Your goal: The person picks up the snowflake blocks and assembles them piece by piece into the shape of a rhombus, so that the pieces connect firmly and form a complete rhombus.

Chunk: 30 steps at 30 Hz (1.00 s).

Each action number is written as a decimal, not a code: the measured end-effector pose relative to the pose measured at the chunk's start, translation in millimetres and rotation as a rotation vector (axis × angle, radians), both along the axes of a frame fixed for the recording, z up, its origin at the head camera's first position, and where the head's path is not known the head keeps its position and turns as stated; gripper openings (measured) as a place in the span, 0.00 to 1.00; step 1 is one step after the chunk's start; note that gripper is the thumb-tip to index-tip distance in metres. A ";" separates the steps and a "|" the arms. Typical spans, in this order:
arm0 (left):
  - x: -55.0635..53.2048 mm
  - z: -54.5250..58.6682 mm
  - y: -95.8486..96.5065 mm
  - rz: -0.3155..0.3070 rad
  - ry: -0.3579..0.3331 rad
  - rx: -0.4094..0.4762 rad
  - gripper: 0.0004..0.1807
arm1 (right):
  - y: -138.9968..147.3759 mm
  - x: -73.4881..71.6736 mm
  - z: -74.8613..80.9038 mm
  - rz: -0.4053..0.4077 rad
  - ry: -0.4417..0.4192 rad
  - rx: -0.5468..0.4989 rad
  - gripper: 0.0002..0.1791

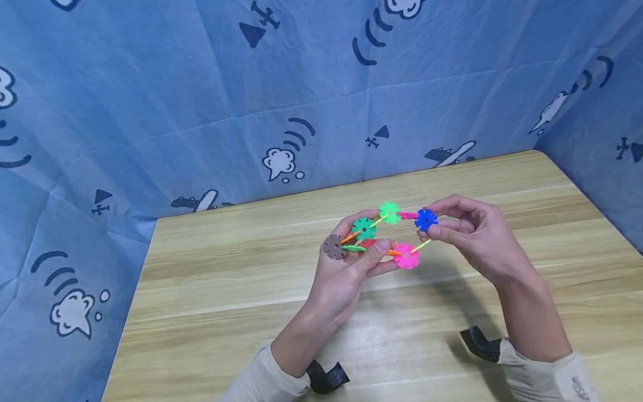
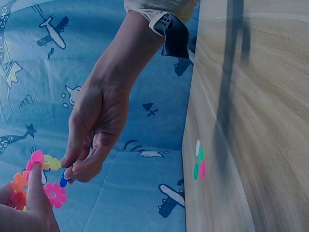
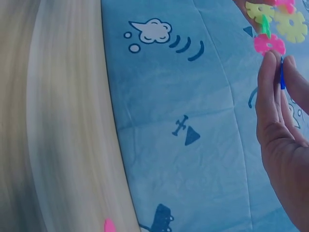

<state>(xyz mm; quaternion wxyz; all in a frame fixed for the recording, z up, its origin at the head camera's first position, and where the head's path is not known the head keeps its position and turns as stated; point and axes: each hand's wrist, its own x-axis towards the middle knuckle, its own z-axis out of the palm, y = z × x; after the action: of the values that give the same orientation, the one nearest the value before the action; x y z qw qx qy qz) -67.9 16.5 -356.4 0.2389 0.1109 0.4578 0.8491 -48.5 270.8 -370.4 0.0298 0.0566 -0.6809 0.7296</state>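
My left hand (image 1: 337, 276) holds a ring of interlocked, notched plastic snowflake discs above the table. A brown disc (image 1: 334, 246) is at its left end, followed by a teal disc (image 1: 364, 229) and a light green disc (image 1: 389, 213) along the far side. On the near side, a pink disc (image 1: 406, 255) lies by the left fingers. Between them, other discs stand edge-on, and the left thumb partly hides some. My right hand (image 1: 479, 237) pinches a blue disc (image 1: 426, 220) between thumb and fingers at the ring's right side, beside an edge-on pink disc (image 1: 409, 215).
Below the hands spreads a wooden table (image 1: 226, 290). Several small coloured pieces (image 2: 199, 162) lie on it in the left wrist view, and a pink piece (image 3: 109, 225) shows near its edge in the right wrist view. Blue patterned cloth (image 1: 311, 89) hangs behind the table.
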 end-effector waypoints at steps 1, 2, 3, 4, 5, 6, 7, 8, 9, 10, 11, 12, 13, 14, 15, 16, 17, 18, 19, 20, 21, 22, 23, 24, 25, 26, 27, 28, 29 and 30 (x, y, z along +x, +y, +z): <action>-0.1 -0.2 0.1 -0.001 0.001 0.006 0.30 | -1.4 -0.7 -0.4 0.002 0.008 -0.021 0.17; -0.1 -0.4 0.2 -0.003 0.004 0.011 0.30 | -2.8 -1.4 -0.5 0.003 0.013 -0.039 0.17; -0.1 -0.5 0.1 -0.004 0.007 0.015 0.30 | -4.2 -1.8 -0.7 -0.001 0.017 -0.051 0.16; -0.1 -0.7 0.2 -0.005 0.009 0.018 0.30 | -5.5 -2.2 -1.0 -0.008 0.020 -0.059 0.16; -0.1 -0.9 0.2 -0.006 0.012 0.021 0.29 | -6.8 -2.6 -1.0 -0.016 0.020 -0.066 0.16; 0.0 -1.1 0.2 -0.008 0.015 0.025 0.29 | -8.0 -3.0 -1.1 -0.022 0.021 -0.076 0.15; 0.1 -1.2 0.2 -0.010 0.016 0.026 0.30 | -9.2 -3.2 -1.3 -0.026 0.022 -0.085 0.15; 0.2 -1.2 0.3 -0.012 0.018 0.026 0.30 | -10.4 -3.5 -1.4 -0.028 0.024 -0.099 0.15; 0.3 -1.1 0.3 -0.012 0.020 0.026 0.30 | -11.6 -3.5 -1.3 -0.034 0.025 -0.101 0.15; 0.3 -0.9 0.4 -0.011 0.020 0.023 0.30 | -12.5 -3.7 -1.4 -0.037 0.026 -0.114 0.15; 0.4 -0.6 0.4 -0.009 0.020 0.018 0.30 | -13.4 -3.9 -1.4 -0.039 0.028 -0.126 0.16; 0.4 -0.3 0.2 -0.006 0.020 0.012 0.30 | -14.1 -3.9 -1.4 -0.044 0.029 -0.132 0.16; 0.3 0.1 0.1 -0.003 0.022 0.004 0.30 | -14.6 -3.9 -1.4 -0.053 0.031 -0.131 0.16; 0.2 0.5 0.0 0.001 0.025 -0.006 0.30 | -14.9 -3.8 -1.2 -0.067 0.032 -0.128 0.16; 0.2 0.8 -0.2 0.003 0.027 -0.018 0.30 | -15.0 -3.6 -0.8 -0.084 0.034 -0.119 0.16; 0.3 1.1 -0.3 0.004 0.030 -0.030 0.31 | -14.8 -3.2 -0.5 -0.097 0.036 -0.120 0.16; 0.5 1.3 -0.4 0.001 0.033 -0.042 0.31 | -14.7 -2.7 0.2 -0.112 0.035 -0.113 0.16; 0.6 1.4 -0.6 0.000 0.038 -0.055 0.31 | -14.4 -2.1 1.0 -0.128 0.036 -0.099 0.16; 0.9 1.7 -0.7 -0.003 0.039 -0.064 0.31 | -14.2 -1.4 1.9 -0.141 0.035 -0.088 0.16; 1.2 1.9 -0.9 -0.004 0.041 -0.073 0.31 | -14.0 -0.7 2.9 -0.150 0.032 -0.081 0.16; 1.5 2.1 -1.0 -0.004 0.045 -0.082 0.31 | -14.1 0.1 3.7 -0.158 0.030 -0.070 0.16; 1.9 2.4 -1.2 -0.001 0.050 -0.091 0.31 | -14.3 0.8 4.5 -0.165 0.025 -0.058 0.15; 2.3 2.7 -1.3 0.003 0.057 -0.101 0.31 | -14.9 1.5 5.3 -0.175 0.021 -0.042 0.15; 2.6 3.1 -1.4 0.008 0.065 -0.109 0.31 | -15.4 2.0 5.8 -0.182 0.017 -0.029 0.15; 3.0 3.5 -1.6 0.012 0.072 -0.115 0.31 | -16.3 2.4 6.1 -0.188 0.012 -0.021 0.15; 3.2 3.8 -1.7 0.018 0.082 -0.121 0.31 | -17.1 2.6 6.2 -0.194 0.008 -0.010 0.15; 3.5 4.1 -1.7 0.023 0.091 -0.128 0.31 | -18.1 2.6 6.2 -0.200 0.004 -0.004 0.15; 3.7 4.1 -1.8 0.027 0.100 -0.133 0.31 | -18.8 2.5 6.0 -0.200 0.002 -0.005 0.15; 3.9 4.1 -1.8 0.029 0.107 -0.135 0.31 | -19.6 2.4 5.5 -0.203 0.000 -0.009 0.15; 3.9 3.9 -1.8 0.030 0.116 -0.138 0.31 | -20.1 2.1 4.9 -0.202 -0.002 -0.013 0.15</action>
<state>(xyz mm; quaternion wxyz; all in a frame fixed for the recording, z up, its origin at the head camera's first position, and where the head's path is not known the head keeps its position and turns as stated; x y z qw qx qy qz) -64.0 14.7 -352.5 0.2065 0.1362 0.5299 0.8112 -46.4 250.7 -365.5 0.1029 -0.0131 -0.6784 0.7273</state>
